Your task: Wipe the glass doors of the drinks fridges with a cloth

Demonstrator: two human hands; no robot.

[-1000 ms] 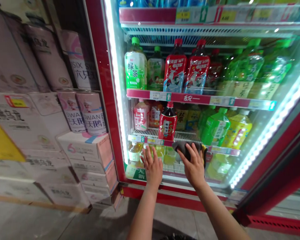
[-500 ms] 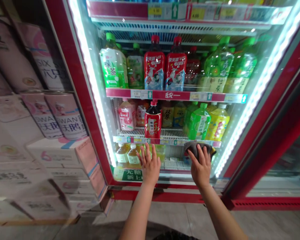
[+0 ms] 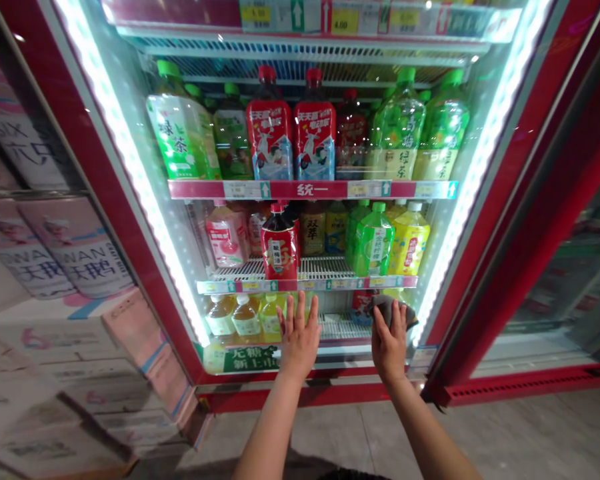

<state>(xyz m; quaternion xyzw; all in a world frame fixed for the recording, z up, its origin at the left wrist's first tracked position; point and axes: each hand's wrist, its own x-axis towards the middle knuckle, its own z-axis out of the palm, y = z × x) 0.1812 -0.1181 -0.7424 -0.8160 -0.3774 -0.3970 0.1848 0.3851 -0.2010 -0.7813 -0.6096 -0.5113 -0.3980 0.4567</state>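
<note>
One dark cloth lies under the right hand at four o'clock, grip flat; left hand, six o'clock, grip open.

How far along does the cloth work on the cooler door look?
Possibly done: the glass above the hands looks clear, though wiping doesn't show. In hand: the right hand presses a gray cloth low on the glass; the left hand is spread open. Left: the cloth's patch, apparently.

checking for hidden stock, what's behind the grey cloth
Past the left edge of the grey cloth, a red item shows on the bottom shelf; a strip of something yellow-green shows above it. Whatever is directly behind the cloth and right hand is covered.
</note>
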